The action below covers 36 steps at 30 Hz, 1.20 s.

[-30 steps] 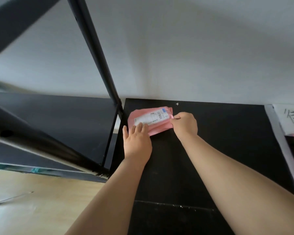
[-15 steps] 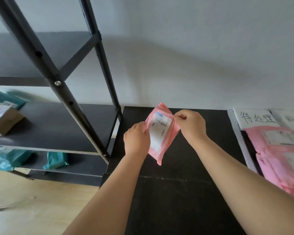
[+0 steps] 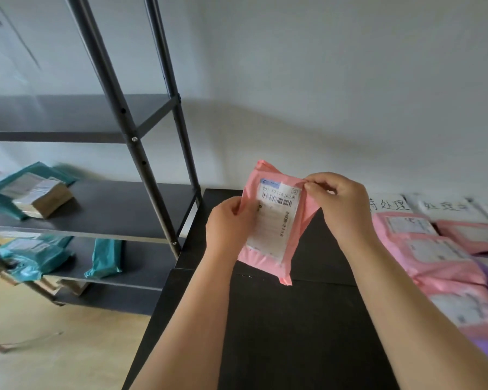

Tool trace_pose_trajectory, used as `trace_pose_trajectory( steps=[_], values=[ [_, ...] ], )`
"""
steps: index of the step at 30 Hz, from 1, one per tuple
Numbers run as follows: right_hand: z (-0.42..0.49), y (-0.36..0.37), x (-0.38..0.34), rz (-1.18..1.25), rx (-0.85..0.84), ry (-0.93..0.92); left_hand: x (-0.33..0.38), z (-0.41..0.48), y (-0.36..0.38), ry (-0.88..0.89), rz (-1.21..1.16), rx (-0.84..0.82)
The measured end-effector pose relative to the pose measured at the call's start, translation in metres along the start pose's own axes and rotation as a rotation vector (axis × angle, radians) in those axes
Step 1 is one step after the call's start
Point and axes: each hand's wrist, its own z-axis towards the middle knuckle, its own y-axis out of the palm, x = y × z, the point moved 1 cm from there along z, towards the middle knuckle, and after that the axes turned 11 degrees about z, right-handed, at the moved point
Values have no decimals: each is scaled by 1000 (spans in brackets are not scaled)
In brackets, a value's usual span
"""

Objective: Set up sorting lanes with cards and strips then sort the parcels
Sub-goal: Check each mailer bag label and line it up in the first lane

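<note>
Right hand [image 3: 341, 209] has a tight pinch grip on the upper right corner of the pink parcel [image 3: 302, 220], thumb and forefinger pressed together on the plastic. Left hand [image 3: 231, 229] grips the opposite edge, fingers curled round it. The parcel hangs in mid-air at the centre of the frame, above the black surface [image 3: 293, 333], upright and leaning a little. Its white label [image 3: 276, 220] with barcodes faces the camera, the plastic is wrinkled, and one lower corner points down. Both forearms rise from the bottom edge, wrists lifted. At far right, pink parcels [image 3: 434, 249] lie on the surface below handwritten cards [image 3: 389, 205]. On the left, a dark rack [image 3: 119, 218] carries teal parcels [image 3: 103, 258] and a brown box [image 3: 44, 201].
</note>
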Motion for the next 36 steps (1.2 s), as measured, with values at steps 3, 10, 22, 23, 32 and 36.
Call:
trace_pose_trajectory(
  steps=[3,10,22,23,32,36],
  values=[
    [-19,-14,-21,89,54,-10,13,-31,-12,-33,-159,9],
    [-66,-28,-48,86,275,64,28,-75,-44,-113,-446,94],
    [-103,13,-82,51,212,31,19,-99,-100,-49,-512,14],
    [-106,14,-84,31,199,31,15,-100,-106,-50,-518,18],
    [-127,29,-98,-339,286,-189,-1,-100,-141,-13,-525,7],
    [-126,33,-103,17,241,28,-6,-95,-145,-6,-535,-12]
  ],
)
